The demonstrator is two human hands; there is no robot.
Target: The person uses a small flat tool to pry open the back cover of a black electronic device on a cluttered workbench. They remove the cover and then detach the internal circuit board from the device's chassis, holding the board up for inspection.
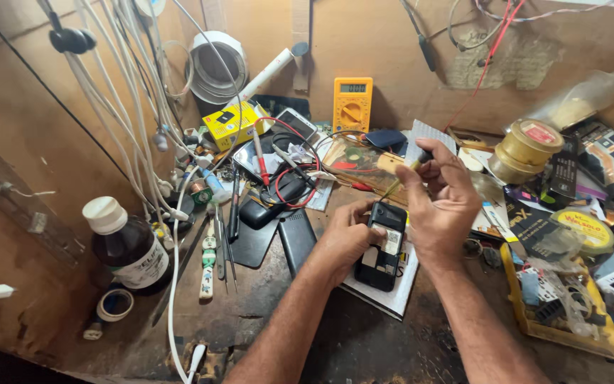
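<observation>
My left hand holds a small black phone with its back cover off, resting it on a white pad on the bench. My right hand is raised just above the phone and grips a thin tool with a yellow and black handle, its tip pointing down toward the top edge of the phone. The handle's upper end shows beyond my fingers; the tip is partly hidden by my hand.
A yellow multimeter leans on the back wall. A dark brown bottle and a tape roll stand at left. Tweezers, probes and red wires lie at centre. A yellow tray, tape and round tins crowd the right.
</observation>
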